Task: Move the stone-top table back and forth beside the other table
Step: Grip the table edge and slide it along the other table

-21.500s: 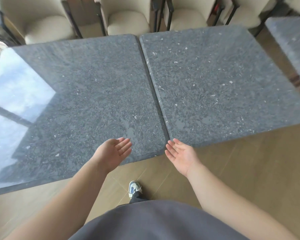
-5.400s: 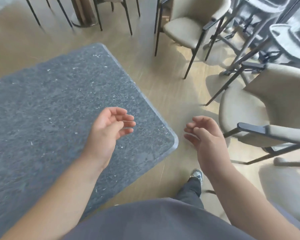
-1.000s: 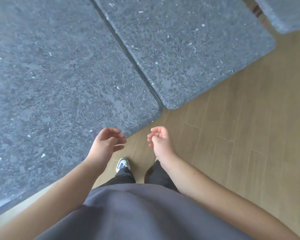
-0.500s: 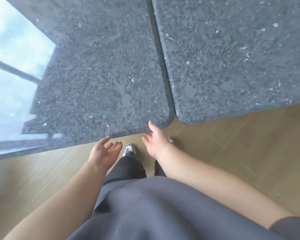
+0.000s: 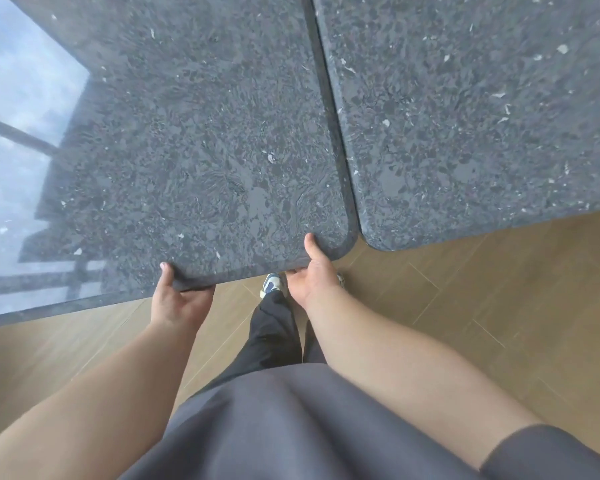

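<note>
While both hands grip its near edge | left hand (image 5: 179, 299) and right hand (image 5: 312, 275) clasp stone-top worktop (image 5: 194, 150), flush against neighbouring worktop (image 5: 482, 116) | risk: seam-side fingers pinched, edges chipping.

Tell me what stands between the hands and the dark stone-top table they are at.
Nothing. The left hand and right hand both grip the near edge of the dark speckled stone-top table, thumbs on top. The matching stone table sits close along its right side.
</note>
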`<action>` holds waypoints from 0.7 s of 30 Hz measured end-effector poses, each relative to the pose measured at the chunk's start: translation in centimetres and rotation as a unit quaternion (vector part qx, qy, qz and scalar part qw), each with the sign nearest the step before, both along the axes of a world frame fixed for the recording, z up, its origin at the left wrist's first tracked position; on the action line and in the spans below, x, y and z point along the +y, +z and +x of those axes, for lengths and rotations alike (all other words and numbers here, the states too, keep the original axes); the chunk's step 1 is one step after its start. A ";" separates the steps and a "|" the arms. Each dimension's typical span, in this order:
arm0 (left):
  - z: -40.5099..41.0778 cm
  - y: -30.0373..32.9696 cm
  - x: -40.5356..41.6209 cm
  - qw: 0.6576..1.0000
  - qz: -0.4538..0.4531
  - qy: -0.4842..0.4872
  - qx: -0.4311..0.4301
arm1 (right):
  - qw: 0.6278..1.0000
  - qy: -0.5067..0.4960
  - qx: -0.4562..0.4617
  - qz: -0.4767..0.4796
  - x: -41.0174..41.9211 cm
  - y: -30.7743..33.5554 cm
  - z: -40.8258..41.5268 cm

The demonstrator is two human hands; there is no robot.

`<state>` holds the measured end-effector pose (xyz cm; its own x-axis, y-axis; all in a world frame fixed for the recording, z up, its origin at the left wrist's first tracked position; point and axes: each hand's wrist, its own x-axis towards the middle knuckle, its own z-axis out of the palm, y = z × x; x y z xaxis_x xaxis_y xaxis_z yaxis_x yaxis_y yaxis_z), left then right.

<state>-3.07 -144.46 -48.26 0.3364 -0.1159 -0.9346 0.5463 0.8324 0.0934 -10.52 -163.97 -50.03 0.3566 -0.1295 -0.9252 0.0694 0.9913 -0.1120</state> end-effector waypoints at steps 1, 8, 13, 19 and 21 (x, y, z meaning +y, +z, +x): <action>0.0 0.1 0.1 1.000 -0.002 0.001 -0.003 | 1.000 0.002 0.001 -0.003 -0.1 0.1 0.0; 0.8 0.4 0.1 0.999 0.021 -0.029 0.012 | 1.000 0.012 0.027 0.003 -0.5 0.6 0.1; 0.8 -0.1 0.3 0.997 0.054 -0.056 0.015 | 0.999 0.023 0.030 0.002 -0.7 0.5 0.0; 0.7 0.1 0.1 0.995 0.065 -0.071 0.004 | 0.998 0.047 0.030 -0.005 -0.9 0.9 0.0; 0.5 0.2 0.1 0.995 0.065 -0.072 0.008 | 0.998 0.051 0.031 -0.009 -0.9 1.0 0.0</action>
<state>-2.54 -144.33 -48.06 0.3097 -0.0396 -0.9500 0.6617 0.7265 0.1854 -10.55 -164.91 -49.01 0.3112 -0.1129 -0.9436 -0.0400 0.9905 -0.1317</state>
